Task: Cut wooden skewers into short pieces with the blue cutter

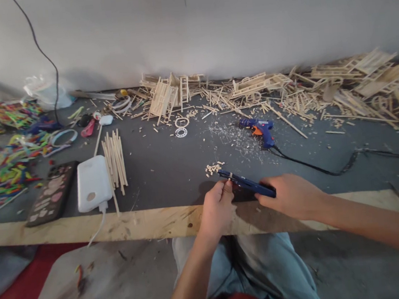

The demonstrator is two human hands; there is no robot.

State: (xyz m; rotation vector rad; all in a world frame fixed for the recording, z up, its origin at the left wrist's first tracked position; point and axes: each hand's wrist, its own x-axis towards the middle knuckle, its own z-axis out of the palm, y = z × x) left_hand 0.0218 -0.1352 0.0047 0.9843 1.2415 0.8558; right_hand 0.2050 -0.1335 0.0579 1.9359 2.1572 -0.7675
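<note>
Grey tabletop (165, 165); right fingers (267, 200) wrapped round blue tool (248, 183), left fingers (227, 188) bunched by its head, grip unclear.

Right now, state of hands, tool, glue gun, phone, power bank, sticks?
Blue hand tool: held, open or shut unclear
Left hand: closed at tool's tip, contents unclear
Right hand: closed on tool's handle
Glue gun: lying on its side
Phone: face down
Power bank: cable plugged in
Loose sticks beside power bank: roughly parallel
</note>
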